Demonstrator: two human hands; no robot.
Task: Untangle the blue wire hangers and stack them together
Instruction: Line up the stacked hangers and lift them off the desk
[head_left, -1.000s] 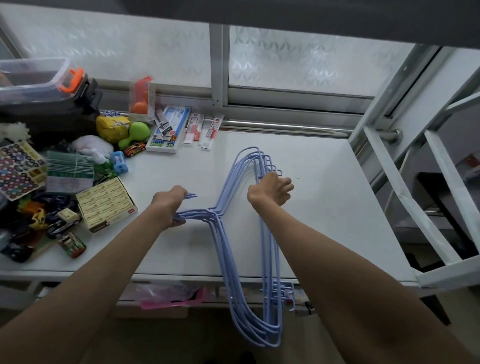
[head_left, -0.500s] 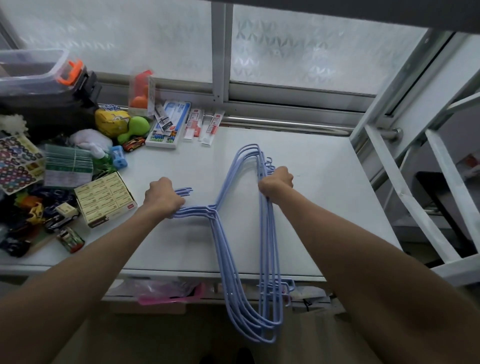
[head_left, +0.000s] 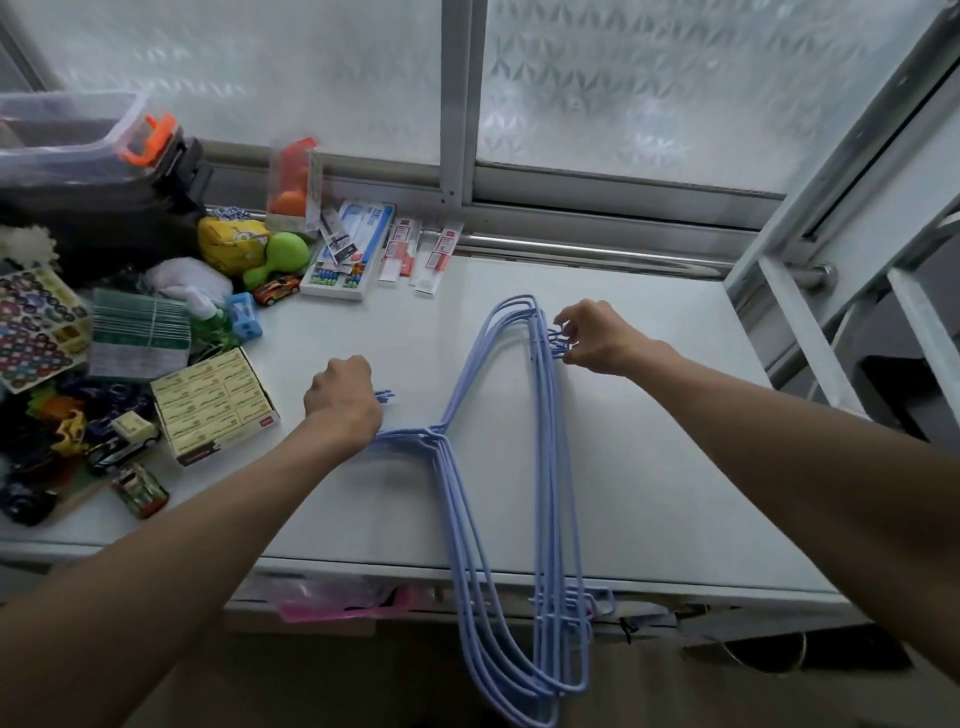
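Several blue wire hangers (head_left: 545, 467) lie bunched together on the white table (head_left: 675, 493), their lower ends hanging past the table's near edge. My left hand (head_left: 343, 400) is closed around the hook necks at the left of the bunch; hook tips stick out beyond my knuckles. My right hand (head_left: 597, 335) sits at the far right side of the bunch, fingertips pinching the small notched wire ends there. The hangers' long straight bars run between my two forearms.
Toys, sticker sheets, a box of yellow packets (head_left: 215, 405) and toy cars (head_left: 275, 288) crowd the table's left side. Stationery packs (head_left: 353, 249) lie by the window sill. A white metal frame (head_left: 810, 312) rises at the right. A pink item (head_left: 343, 605) shows under the table edge.
My right hand has shifted right and farther away, opening from a fist on the bars to a fingertip pinch on the notched ends. The left hand keeps its hold.
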